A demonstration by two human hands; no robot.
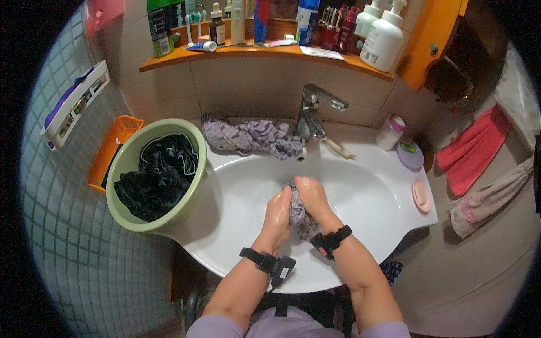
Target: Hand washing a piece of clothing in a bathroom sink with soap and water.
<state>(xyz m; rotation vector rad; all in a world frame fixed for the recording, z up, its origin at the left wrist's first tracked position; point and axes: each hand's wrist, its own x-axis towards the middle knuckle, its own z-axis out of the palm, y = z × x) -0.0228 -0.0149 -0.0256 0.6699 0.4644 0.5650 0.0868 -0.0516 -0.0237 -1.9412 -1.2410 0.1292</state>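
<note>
My left hand (277, 213) and my right hand (312, 196) are together over the white washbasin (236, 203), both closed on a bunched, wet greyish-purple cloth (301, 215). Part of the cloth hangs out below and between the hands. Both hands look wet. Behind them stands the chrome faucet (312, 114). A twisted light-purple patterned cloth (253, 135) lies on the basin's back ledge, left of the faucet. Dark wet garments (158, 177) lie in a pale green plastic basin (202, 148) at the left. Each wrist wears a black strap with a small device.
An orange plastic basket (103, 154) sits behind the green basin. At the right edge are a pink soap dish (421, 196), a purple dish (410, 156) and a pink-lidded jar (391, 132). Above, a wooden shelf (253, 51) holds several bottles. A red towel (473, 150) hangs at right.
</note>
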